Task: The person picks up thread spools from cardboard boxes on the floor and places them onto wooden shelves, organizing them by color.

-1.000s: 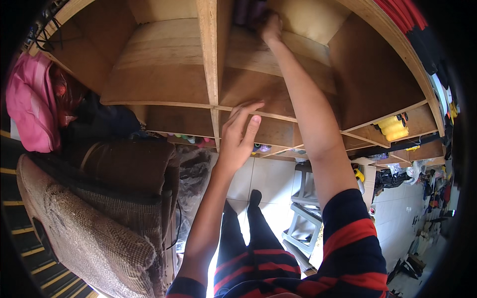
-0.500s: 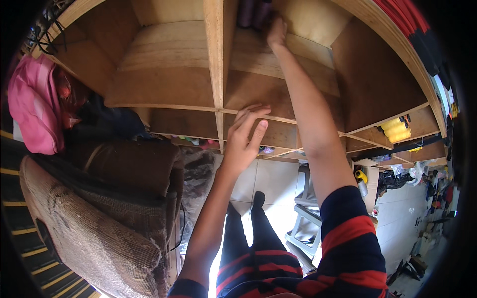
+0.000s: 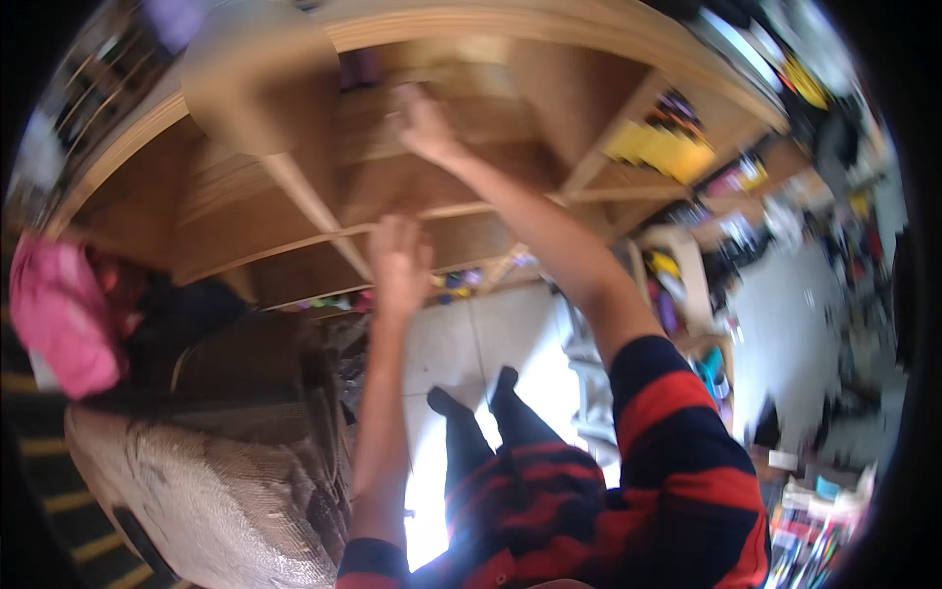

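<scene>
My right hand (image 3: 426,126) is inside a compartment of the wooden shelf (image 3: 432,27), apart from the dark purple thread spools (image 3: 359,69) at its back. Motion smears its fingers, so whether they close on anything cannot be made out. Lower down, my left hand (image 3: 400,265) is at the front edge of the same compartment, its fingers stretched upward and nothing seen in them. Blur hides whether it touches the wood.
Yellow thread spools (image 3: 662,149) fill a smaller compartment at right. A pink cloth bag (image 3: 64,314) and a large brown covered bundle (image 3: 211,481) stand at left. Grey plastic stools (image 3: 591,383) and an open carton (image 3: 677,265) are low on the right.
My view has swung, so the shelf appears tilted and shifted left. My right hand has drawn back from beside the purple spools. My left hand stays near the shelf's front edge.
</scene>
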A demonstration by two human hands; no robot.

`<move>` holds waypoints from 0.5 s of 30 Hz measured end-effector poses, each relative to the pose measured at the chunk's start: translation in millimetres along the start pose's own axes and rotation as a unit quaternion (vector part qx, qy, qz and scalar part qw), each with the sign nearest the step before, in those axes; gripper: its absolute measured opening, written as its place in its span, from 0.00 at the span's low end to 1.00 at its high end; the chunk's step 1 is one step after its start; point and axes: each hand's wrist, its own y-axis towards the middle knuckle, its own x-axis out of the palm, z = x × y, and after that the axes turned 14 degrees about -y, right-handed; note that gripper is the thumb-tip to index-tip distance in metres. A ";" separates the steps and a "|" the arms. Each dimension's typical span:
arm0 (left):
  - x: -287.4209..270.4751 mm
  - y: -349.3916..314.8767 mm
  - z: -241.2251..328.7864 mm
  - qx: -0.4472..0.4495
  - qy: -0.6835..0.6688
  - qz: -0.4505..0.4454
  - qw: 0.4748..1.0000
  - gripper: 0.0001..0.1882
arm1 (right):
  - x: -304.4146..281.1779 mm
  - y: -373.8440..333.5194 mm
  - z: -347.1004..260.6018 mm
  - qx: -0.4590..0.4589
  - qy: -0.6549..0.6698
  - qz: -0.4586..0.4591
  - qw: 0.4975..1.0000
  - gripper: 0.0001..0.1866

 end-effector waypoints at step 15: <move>31.5 -20.6 23.8 0.042 0.121 -0.024 0.992 0.35 | -249.0 -440.7 94.6 0.250 0.083 -0.151 0.953 0.16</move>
